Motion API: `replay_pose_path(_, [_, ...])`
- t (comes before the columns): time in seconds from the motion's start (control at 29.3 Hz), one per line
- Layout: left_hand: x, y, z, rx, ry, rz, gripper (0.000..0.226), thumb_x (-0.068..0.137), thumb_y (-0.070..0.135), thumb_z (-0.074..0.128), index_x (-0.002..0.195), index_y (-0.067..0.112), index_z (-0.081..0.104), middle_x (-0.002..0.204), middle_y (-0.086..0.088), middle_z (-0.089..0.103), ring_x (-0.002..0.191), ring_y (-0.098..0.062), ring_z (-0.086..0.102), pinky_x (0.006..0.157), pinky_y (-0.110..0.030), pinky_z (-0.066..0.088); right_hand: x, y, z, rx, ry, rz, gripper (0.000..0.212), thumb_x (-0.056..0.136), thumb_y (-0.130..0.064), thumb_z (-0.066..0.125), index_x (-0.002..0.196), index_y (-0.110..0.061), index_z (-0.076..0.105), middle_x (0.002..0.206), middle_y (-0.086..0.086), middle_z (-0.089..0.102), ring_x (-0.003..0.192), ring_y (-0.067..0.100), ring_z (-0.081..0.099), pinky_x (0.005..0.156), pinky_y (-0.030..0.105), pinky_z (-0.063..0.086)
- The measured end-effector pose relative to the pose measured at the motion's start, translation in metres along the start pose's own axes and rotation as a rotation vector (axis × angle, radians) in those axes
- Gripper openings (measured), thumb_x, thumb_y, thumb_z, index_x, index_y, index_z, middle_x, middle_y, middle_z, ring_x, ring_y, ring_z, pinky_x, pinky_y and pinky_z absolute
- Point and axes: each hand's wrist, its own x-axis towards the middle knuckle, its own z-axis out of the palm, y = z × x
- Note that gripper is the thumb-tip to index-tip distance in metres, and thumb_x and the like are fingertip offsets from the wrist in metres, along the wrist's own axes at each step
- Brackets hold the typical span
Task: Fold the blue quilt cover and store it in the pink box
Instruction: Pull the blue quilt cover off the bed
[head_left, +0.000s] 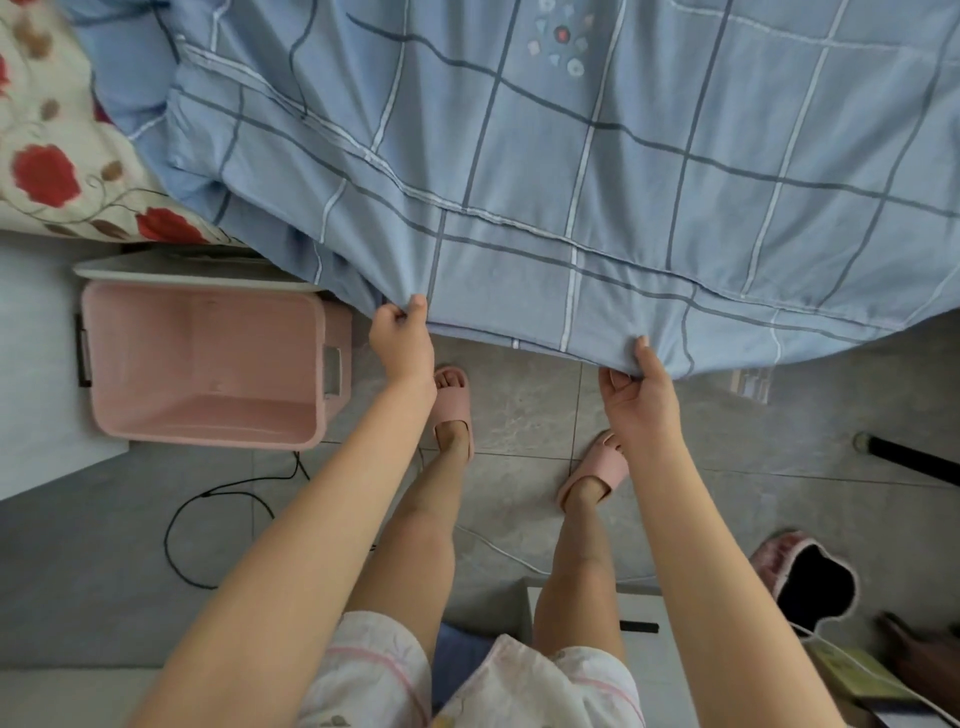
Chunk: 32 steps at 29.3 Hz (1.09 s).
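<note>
Both hands pinch the near edge of the blue quilt cover (571, 171), spread over the bed: left hand (402, 338), right hand (636, 389). The pink box (208, 364) stands open on the floor, left.

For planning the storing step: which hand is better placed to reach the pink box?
Left, probably. The left hand pinches the blue quilt cover edge just beside the pink box; the right hand holds the same edge farther from it.

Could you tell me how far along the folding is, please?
Early. Nothing looks finished: the cover lies spread over the bed. In hand: left hand and right hand each pinch its near edge. Left: folding it and placing it in the empty box.
</note>
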Motion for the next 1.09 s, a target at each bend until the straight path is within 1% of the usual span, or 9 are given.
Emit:
replay_pose_path(0.14, [-0.001, 0.006, -0.003, -0.048, 0.008, 0.010, 0.024, 0.094, 0.016, 0.053, 0.073, 0.014, 0.040, 0.077, 0.001, 0.046, 0.069, -0.012, 0.044, 0.069, -0.028, 0.041, 0.000, 0.002, 0.005, 0.028, -0.001, -0.011, 0.011, 0.091, -0.015, 0.061, 0.102, -0.017, 0.061, 0.086, -0.005, 0.074, 0.080, 0.009, 0.071, 0.070, 0.026, 0.056])
replay_pose_path(0.31, [-0.003, 0.006, -0.007, -0.157, -0.029, -0.066, 0.016, 0.096, 0.011, 0.047, 0.082, 0.017, 0.043, 0.088, 0.002, 0.051, 0.083, -0.013, 0.052, 0.094, -0.040, 0.046, -0.007, 0.004, 0.008, 0.079, 0.023, -0.010, 0.011, 0.091, -0.011, 0.061, 0.101, -0.015, 0.061, 0.087, -0.002, 0.074, 0.077, 0.011, 0.072, 0.068, 0.027, 0.057])
replay_pose_path(0.41, [-0.009, 0.011, -0.007, -0.191, -0.110, 0.015, 0.017, 0.099, 0.007, 0.040, 0.088, 0.019, 0.042, 0.099, 0.001, 0.052, 0.095, -0.014, 0.057, 0.087, -0.033, 0.053, -0.006, 0.003, 0.007, 0.107, -0.004, -0.007, 0.011, 0.092, -0.010, 0.059, 0.102, -0.013, 0.060, 0.085, -0.001, 0.074, 0.077, 0.011, 0.072, 0.065, 0.026, 0.057])
replay_pose_path(0.55, [-0.005, 0.003, -0.010, -0.227, -0.020, -0.082, 0.013, 0.098, 0.003, 0.038, 0.094, 0.014, 0.041, 0.103, -0.002, 0.051, 0.097, -0.018, 0.056, 0.076, -0.029, 0.051, -0.006, 0.001, 0.005, 0.044, -0.020, -0.027, 0.013, 0.092, -0.009, 0.058, 0.106, -0.010, 0.059, 0.085, 0.000, 0.075, 0.081, 0.012, 0.072, 0.064, 0.026, 0.057])
replay_pose_path(0.72, [-0.002, -0.006, -0.014, -0.182, -0.003, 0.002, 0.005, 0.096, 0.005, 0.048, 0.095, 0.007, 0.043, 0.102, -0.008, 0.055, 0.093, -0.017, 0.060, 0.085, -0.035, 0.055, -0.002, 0.004, 0.005, 0.053, 0.013, -0.038, 0.021, 0.093, -0.010, 0.059, 0.113, -0.007, 0.058, 0.085, 0.000, 0.074, 0.079, 0.012, 0.072, 0.062, 0.026, 0.057])
replay_pose_path(0.79, [0.002, -0.012, -0.013, -0.187, 0.035, -0.029, 0.008, 0.096, 0.007, 0.051, 0.090, 0.009, 0.045, 0.102, -0.009, 0.056, 0.094, -0.018, 0.060, 0.087, -0.038, 0.055, -0.001, 0.006, 0.006, 0.057, 0.041, -0.048, 0.031, 0.092, -0.010, 0.060, 0.122, -0.006, 0.055, 0.092, 0.001, 0.073, 0.079, 0.012, 0.071, 0.060, 0.025, 0.056])
replay_pose_path(0.89, [0.005, -0.015, -0.006, -0.230, 0.006, -0.057, 0.012, 0.095, 0.002, 0.047, 0.106, 0.009, 0.048, 0.109, -0.009, 0.055, 0.101, -0.020, 0.059, 0.085, -0.037, 0.055, 0.002, 0.008, 0.007, 0.043, 0.112, -0.084, 0.036, 0.092, -0.014, 0.062, 0.126, -0.007, 0.053, 0.112, 0.006, 0.066, 0.087, 0.013, 0.068, 0.060, 0.024, 0.056])
replay_pose_path(1.03, [0.020, 0.001, 0.003, -0.359, -0.054, -0.201, 0.027, 0.088, -0.010, 0.039, 0.093, 0.012, 0.054, 0.096, -0.007, 0.060, 0.089, -0.020, 0.059, 0.071, -0.031, 0.055, 0.004, 0.004, 0.005, 0.015, 0.192, -0.064, 0.017, 0.092, -0.016, 0.061, 0.108, -0.010, 0.057, 0.106, 0.004, 0.065, 0.089, 0.014, 0.064, 0.059, 0.022, 0.056])
replay_pose_path(1.09, [0.036, 0.016, 0.005, -0.486, -0.057, -0.302, 0.025, 0.088, -0.008, 0.039, 0.088, 0.011, 0.056, 0.082, -0.006, 0.066, 0.080, -0.020, 0.061, 0.064, -0.030, 0.054, 0.002, -0.001, 0.005, -0.006, 0.218, -0.048, 0.021, 0.092, -0.016, 0.062, 0.111, -0.009, 0.057, 0.104, 0.004, 0.065, 0.089, 0.014, 0.064, 0.058, 0.022, 0.056])
